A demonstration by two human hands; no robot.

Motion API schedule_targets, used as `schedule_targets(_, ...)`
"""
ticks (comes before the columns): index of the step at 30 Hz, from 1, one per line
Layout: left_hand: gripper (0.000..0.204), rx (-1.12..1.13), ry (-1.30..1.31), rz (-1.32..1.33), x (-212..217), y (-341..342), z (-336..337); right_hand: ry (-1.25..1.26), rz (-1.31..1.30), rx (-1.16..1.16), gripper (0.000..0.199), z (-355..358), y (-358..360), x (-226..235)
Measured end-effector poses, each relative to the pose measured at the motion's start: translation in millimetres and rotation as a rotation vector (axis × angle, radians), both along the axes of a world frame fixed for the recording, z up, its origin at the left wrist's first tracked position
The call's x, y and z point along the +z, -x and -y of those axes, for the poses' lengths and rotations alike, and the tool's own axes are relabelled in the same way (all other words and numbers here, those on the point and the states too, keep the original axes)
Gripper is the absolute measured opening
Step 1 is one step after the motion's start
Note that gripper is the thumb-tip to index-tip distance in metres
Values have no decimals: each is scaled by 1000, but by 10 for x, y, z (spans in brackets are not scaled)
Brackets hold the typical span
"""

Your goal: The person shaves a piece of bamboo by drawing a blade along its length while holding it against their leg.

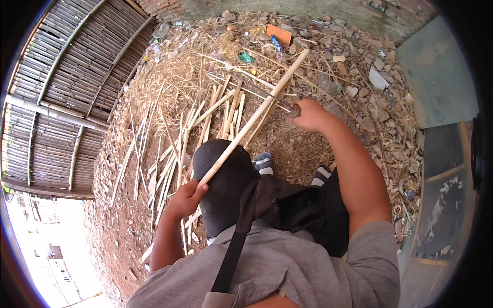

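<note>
My left hand [186, 200] is closed around the near end of a long pale bamboo slat [252, 120]. The slat slants up and away to the right, passing over my dark-clad left knee [208, 156]. Beyond the knee and to the right, my right hand [309, 117] is closed on a tool's dark handle [296, 110]. A thin dark blade seems to run from it toward the slat, but its shape is hard to make out. Several loose bamboo slats [226, 115] lie in a heap on the ground past my left leg.
A bamboo-pole wall [77, 56] stands at the left. Rubble and litter [359, 97] cover the ground to the right, with dry straw [179, 77] farther left. A brick wall [354, 15] closes the far side. Grey panels [436, 77] stand at the right. My sandaled feet [263, 163] are below.
</note>
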State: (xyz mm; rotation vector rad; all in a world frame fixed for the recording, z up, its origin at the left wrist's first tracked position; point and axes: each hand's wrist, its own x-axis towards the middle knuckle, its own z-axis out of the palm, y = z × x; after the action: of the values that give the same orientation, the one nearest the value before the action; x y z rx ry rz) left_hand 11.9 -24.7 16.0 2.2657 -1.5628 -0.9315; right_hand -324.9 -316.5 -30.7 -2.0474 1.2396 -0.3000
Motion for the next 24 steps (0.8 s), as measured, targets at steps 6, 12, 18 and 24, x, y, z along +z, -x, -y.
schedule_targets(6,55,2,-6,36,-25,-6,-33,38,-150,346,33,-293,-303,215)
schedule_targets(12,55,23,6,11,-117,-49,-28,29,4,37,36,51,12,-37)
schedule_targets(18,56,9,-5,5,-60,-25,-4,27,-70,176,37,-60,-83,-6)
schedule_targets(24,55,25,-7,25,-92,-40,-62,22,-172,345,38,-250,-279,227)
